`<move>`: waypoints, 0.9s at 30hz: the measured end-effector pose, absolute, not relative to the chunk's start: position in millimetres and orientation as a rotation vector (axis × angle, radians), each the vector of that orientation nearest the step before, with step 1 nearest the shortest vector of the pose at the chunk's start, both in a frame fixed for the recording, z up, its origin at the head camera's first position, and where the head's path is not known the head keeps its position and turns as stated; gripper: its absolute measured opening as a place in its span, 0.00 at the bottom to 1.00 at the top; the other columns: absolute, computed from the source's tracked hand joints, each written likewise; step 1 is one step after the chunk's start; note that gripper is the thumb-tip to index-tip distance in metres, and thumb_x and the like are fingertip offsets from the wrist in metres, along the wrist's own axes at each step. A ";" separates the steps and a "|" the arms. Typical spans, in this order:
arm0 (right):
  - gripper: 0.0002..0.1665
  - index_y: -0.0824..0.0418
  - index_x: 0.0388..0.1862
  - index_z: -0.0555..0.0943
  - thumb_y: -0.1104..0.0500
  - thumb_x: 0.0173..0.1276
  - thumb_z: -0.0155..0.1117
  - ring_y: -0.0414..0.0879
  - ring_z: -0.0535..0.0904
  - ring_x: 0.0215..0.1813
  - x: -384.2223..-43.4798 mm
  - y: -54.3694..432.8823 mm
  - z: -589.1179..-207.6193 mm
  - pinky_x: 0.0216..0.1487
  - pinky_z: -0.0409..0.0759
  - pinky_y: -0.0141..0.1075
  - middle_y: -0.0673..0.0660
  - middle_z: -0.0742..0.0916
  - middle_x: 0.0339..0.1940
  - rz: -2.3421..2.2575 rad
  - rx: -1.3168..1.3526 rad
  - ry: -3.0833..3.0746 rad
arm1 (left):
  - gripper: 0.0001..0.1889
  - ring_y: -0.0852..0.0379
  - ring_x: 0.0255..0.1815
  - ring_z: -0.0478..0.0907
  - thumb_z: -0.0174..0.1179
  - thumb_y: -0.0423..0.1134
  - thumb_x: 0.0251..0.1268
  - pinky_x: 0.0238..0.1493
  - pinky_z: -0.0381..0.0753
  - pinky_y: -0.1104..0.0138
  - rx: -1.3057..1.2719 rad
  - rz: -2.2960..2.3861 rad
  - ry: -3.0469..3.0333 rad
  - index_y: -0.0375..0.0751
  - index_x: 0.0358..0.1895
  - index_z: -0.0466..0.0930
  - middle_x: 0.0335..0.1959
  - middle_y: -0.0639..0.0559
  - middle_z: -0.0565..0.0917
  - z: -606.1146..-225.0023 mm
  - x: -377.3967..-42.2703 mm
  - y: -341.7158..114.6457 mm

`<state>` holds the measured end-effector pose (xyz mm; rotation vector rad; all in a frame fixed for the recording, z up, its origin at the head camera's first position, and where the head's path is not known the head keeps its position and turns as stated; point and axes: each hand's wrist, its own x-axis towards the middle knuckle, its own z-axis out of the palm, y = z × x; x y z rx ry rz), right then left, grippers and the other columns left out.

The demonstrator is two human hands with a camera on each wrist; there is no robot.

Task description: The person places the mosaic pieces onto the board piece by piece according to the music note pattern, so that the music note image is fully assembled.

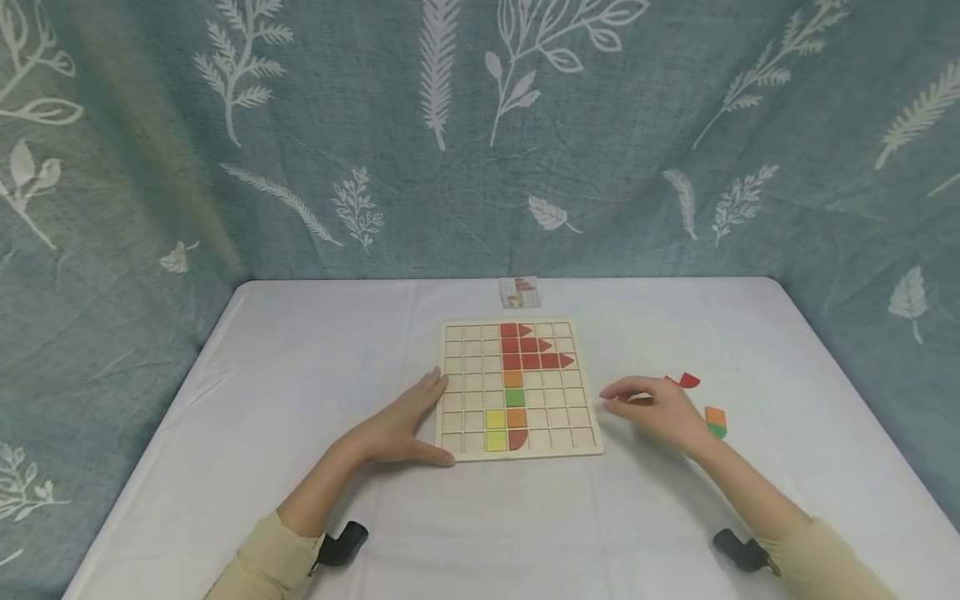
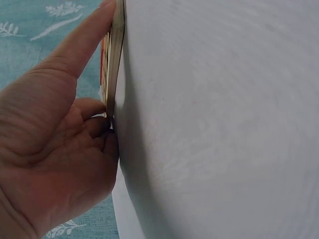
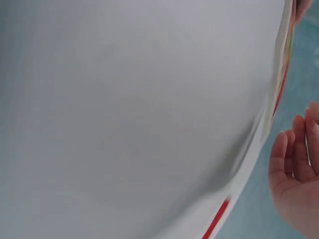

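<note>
A wooden grid board lies on the table, with colored pieces set in its cells. Red squares and triangles fill parts of the top three rows. Below them run an orange square, a green square, another orange square and a red quarter-round piece, with two yellow squares to the left. My left hand rests along the board's left edge, thumb at the near corner and fingers fairly straight. Just right of the board hovers my right hand, fingers loosely bent, with nothing visible between them.
Loose red pieces lie beyond the right hand, partly hidden by it. An orange piece and a green rounded piece lie beside the right wrist. Behind the board is a small picture card. A patterned curtain hangs behind the table.
</note>
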<state>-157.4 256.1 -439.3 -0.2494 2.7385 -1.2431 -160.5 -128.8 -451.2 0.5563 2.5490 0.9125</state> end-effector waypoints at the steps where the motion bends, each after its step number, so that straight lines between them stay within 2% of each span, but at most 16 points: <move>1: 0.13 0.56 0.45 0.87 0.52 0.65 0.69 0.49 0.81 0.48 -156.7 265.2 -439.0 0.51 0.82 0.43 0.52 0.87 0.45 -1.217 -0.227 2.772 | 0.64 0.43 0.79 0.39 0.77 0.56 0.41 0.75 0.46 0.48 0.557 0.910 2.549 0.36 0.78 0.45 0.79 0.40 0.42 -451.2 -160.3 -129.0; 5: 0.17 0.59 0.49 0.85 0.50 0.67 0.67 0.54 0.81 0.51 -152.5 302.9 -437.1 0.45 0.83 0.42 0.57 0.86 0.47 -1.161 -0.160 2.842 | 0.64 0.43 0.79 0.39 0.77 0.55 0.41 0.75 0.46 0.48 0.562 0.914 2.544 0.35 0.78 0.45 0.79 0.40 0.43 -449.8 -159.7 -129.9; 9: 0.22 0.61 0.53 0.83 0.48 0.68 0.66 0.57 0.78 0.53 -145.8 339.8 -434.6 0.46 0.81 0.45 0.60 0.85 0.49 -1.088 -0.117 2.853 | 0.63 0.42 0.79 0.39 0.77 0.55 0.42 0.75 0.46 0.48 0.577 0.924 2.540 0.34 0.77 0.46 0.79 0.39 0.43 -448.3 -159.2 -130.0; 12: 0.23 0.63 0.55 0.81 0.49 0.69 0.65 0.59 0.77 0.53 -141.5 361.9 -433.3 0.47 0.80 0.47 0.63 0.84 0.49 -0.993 -0.102 2.868 | 0.63 0.42 0.79 0.39 0.77 0.54 0.42 0.75 0.46 0.48 0.583 0.924 2.542 0.34 0.77 0.46 0.79 0.39 0.43 -447.6 -159.0 -129.9; 15: 0.21 0.65 0.55 0.80 0.55 0.68 0.65 0.60 0.77 0.52 -137.9 378.1 -433.5 0.44 0.80 0.45 0.65 0.84 0.50 -0.919 -0.119 2.872 | 0.63 0.42 0.79 0.39 0.77 0.54 0.42 0.75 0.46 0.48 0.582 0.927 2.539 0.33 0.77 0.46 0.79 0.39 0.43 -447.1 -159.1 -129.6; 19: 0.19 0.68 0.55 0.79 0.62 0.67 0.65 0.61 0.78 0.50 -135.1 387.5 -435.4 0.40 0.81 0.37 0.66 0.83 0.51 -0.899 -0.145 2.850 | 0.63 0.42 0.79 0.39 0.77 0.55 0.42 0.75 0.46 0.48 0.574 0.925 2.536 0.34 0.77 0.46 0.79 0.39 0.43 -447.3 -159.7 -129.2; 27: 0.22 0.68 0.54 0.80 0.59 0.64 0.69 0.56 0.79 0.46 -136.8 377.8 -436.6 0.36 0.80 0.31 0.62 0.85 0.45 -0.935 -0.130 2.857 | 0.64 0.42 0.79 0.38 0.77 0.56 0.41 0.75 0.46 0.47 0.560 0.922 2.539 0.35 0.78 0.46 0.79 0.40 0.42 -448.2 -160.3 -129.1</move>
